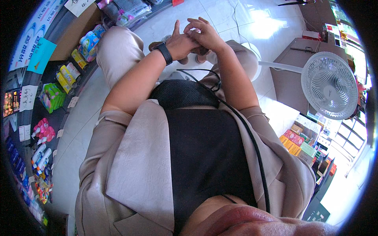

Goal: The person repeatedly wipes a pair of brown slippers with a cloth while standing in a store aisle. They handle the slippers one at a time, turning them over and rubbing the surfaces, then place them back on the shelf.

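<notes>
Above my lap, my left hand [180,45] and my right hand [206,34] meet and overlap. A black wristwatch [164,53] is on the left wrist. One left finger points away from me; the right hand partly hides the others. The right fingers are spread and bent, touching the left hand. I see no object in either hand. Against my waist rests a black mesh-covered pouch [186,93], with a black cable [251,126] running along my jacket. My knees, in beige trousers [118,56], are bent and apart.
Store shelves [44,118] line the left, holding packaged goods and handwritten tags. At right stands a white fan [329,85] in front of a brown cabinet [288,73]. Stacked boxes [295,143] are at lower right. A thin cord [236,17] crosses the tiled floor [218,11].
</notes>
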A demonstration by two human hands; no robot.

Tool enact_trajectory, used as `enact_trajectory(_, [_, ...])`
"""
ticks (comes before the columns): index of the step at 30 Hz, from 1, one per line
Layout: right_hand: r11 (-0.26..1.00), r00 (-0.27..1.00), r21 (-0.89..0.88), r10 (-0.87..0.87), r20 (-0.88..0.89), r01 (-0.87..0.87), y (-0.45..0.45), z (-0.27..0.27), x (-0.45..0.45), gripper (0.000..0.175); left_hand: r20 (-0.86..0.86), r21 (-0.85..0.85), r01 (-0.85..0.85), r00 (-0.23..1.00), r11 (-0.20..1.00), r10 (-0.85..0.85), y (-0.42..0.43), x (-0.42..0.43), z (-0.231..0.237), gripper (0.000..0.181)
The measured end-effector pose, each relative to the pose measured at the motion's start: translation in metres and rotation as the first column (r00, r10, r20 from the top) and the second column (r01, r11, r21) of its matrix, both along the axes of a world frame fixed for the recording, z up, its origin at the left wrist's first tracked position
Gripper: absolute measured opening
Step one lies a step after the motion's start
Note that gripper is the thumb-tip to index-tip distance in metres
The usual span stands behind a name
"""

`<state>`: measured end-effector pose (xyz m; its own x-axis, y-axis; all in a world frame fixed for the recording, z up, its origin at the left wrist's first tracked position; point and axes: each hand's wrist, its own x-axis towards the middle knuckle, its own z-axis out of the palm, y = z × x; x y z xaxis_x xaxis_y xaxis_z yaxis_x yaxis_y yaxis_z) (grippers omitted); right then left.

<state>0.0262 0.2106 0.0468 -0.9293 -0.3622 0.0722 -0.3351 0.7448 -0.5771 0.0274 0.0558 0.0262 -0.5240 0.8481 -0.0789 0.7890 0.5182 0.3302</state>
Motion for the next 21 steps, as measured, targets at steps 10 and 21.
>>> enact_trajectory(10, [0.809,0.711,-0.382,-0.581,-0.396,0.447,0.004,0.015,0.016,0.026,0.523,0.661,-0.555,0.823,0.506,0.221,-0.01,-0.015,-0.014,0.031])
enact_trajectory(21, [0.964,0.904,-0.182,-0.25,-0.348,0.196,-0.045,-0.036,0.013,0.087,0.761,0.281,-0.926,0.056,0.251,-0.646,-0.019,-0.018,-0.002,0.046])
